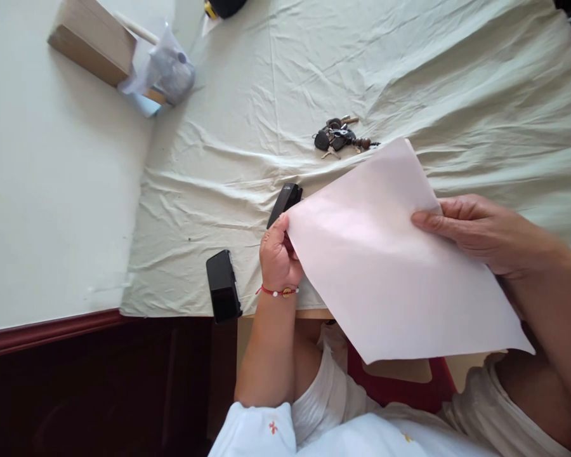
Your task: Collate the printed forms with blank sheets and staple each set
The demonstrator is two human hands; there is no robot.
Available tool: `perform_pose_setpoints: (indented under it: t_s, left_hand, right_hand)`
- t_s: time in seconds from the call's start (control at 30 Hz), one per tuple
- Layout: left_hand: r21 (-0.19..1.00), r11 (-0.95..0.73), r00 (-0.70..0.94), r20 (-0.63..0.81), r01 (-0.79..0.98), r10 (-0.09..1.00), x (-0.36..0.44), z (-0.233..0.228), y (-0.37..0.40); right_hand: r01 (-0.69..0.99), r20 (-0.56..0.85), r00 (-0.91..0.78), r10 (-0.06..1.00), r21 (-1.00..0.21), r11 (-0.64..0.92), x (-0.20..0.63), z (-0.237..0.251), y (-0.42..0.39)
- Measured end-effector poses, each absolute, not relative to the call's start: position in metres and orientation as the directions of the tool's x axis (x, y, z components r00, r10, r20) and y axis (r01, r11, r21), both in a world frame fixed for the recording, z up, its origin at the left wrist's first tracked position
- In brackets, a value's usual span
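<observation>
While stapler (284,202) meets paper (390,266), fingers (433,220) pinch opposite edge.

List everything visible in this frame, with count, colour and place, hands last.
paper sheet: 1, pale pink, held over the table's near edge
stapler: 1, black, at the sheet's left corner
keys: 1 bunch, dark, on the cloth beyond the sheet
black box: 1, on the cloth's near edge
tablecloth: 1, pale green, wrinkled
plastic bag: 1, clear, far left
wooden block: 1, tan, far left
left hand: grips stapler, red bracelet at the wrist
right hand: grips the sheet's right edge
</observation>
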State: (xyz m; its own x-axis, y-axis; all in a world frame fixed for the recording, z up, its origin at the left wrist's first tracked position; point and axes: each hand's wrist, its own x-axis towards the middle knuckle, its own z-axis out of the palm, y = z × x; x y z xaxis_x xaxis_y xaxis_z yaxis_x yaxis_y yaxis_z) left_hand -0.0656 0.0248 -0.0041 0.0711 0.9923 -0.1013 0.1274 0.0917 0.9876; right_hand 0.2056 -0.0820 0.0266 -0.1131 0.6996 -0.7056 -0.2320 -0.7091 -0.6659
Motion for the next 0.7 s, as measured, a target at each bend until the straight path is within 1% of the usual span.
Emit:
perform_pose_setpoints:
  t_s: [0.07, 0.1, 0.13, 0.17, 0.23, 0.27, 0.3, 0.33, 0.37, 0.43, 0.5, 0.53, 0.6, 0.7]
  left_hand:
    - [0.989, 0.045, 0.024, -0.049, 0.143, 0.999, -0.067, 0.000, 0.021]
    - [0.987, -0.010, -0.027, 0.014, 0.163, 1.000, -0.068, 0.003, 0.019]
    - [0.971, -0.083, -0.082, 0.103, 0.224, 0.991, -0.069, 0.005, 0.018]
    - [0.937, -0.156, -0.135, 0.206, 0.314, 0.969, -0.071, 0.006, 0.017]
    - [0.814, -0.252, -0.189, 0.400, 0.523, 0.897, -0.077, 0.007, 0.020]
    - [0.745, -0.263, -0.186, 0.460, 0.613, 0.868, -0.081, 0.007, 0.023]
    - [0.693, -0.259, -0.167, 0.483, 0.673, 0.860, -0.086, 0.006, 0.027]
    - [0.659, -0.242, -0.140, 0.471, 0.712, 0.871, -0.090, 0.004, 0.032]
    - [0.646, -0.205, -0.115, 0.416, 0.735, 0.902, -0.095, 0.003, 0.036]
    - [0.650, -0.122, -0.056, 0.246, 0.750, 0.968, -0.101, 0.000, 0.043]
    - [0.636, -0.060, -0.016, 0.114, 0.770, 0.993, -0.103, 0.000, 0.046]
    - [0.625, -0.044, -0.009, 0.082, 0.779, 0.997, -0.102, 0.001, 0.045]
    - [0.617, -0.038, -0.009, 0.072, 0.786, 0.997, -0.099, 0.003, 0.042]
    - [0.641, -0.032, -0.004, 0.055, 0.767, 0.998, -0.094, 0.007, 0.037]
  right_hand:
    - [-0.213, -0.723, -0.125, 0.679, -0.649, -0.730, 0.208, 0.028, -0.081]
    - [-0.201, -0.734, -0.130, 0.666, -0.639, -0.743, 0.209, 0.030, -0.081]
    - [-0.186, -0.743, -0.135, 0.655, -0.630, -0.754, 0.208, 0.031, -0.081]
    - [-0.171, -0.750, -0.142, 0.646, -0.624, -0.763, 0.208, 0.033, -0.080]
    - [-0.146, -0.755, -0.157, 0.637, -0.620, -0.771, 0.206, 0.038, -0.079]
    - [-0.137, -0.753, -0.166, 0.637, -0.622, -0.771, 0.204, 0.040, -0.079]
    - [-0.130, -0.752, -0.174, 0.636, -0.623, -0.772, 0.203, 0.041, -0.079]
    - [-0.124, -0.753, -0.177, 0.634, -0.622, -0.773, 0.201, 0.043, -0.079]
    - [-0.118, -0.756, -0.177, 0.630, -0.619, -0.776, 0.199, 0.045, -0.079]
    - [-0.094, -0.763, -0.171, 0.624, -0.617, -0.781, 0.197, 0.047, -0.078]
    - [-0.052, -0.768, -0.167, 0.618, -0.620, -0.783, 0.195, 0.048, -0.077]
    - [-0.025, -0.770, -0.173, 0.614, -0.620, -0.785, 0.194, 0.047, -0.076]
    - [0.031, -0.777, -0.187, 0.601, -0.616, -0.787, 0.192, 0.045, -0.074]
    - [0.112, -0.779, -0.201, 0.594, -0.621, -0.776, 0.191, 0.037, -0.073]
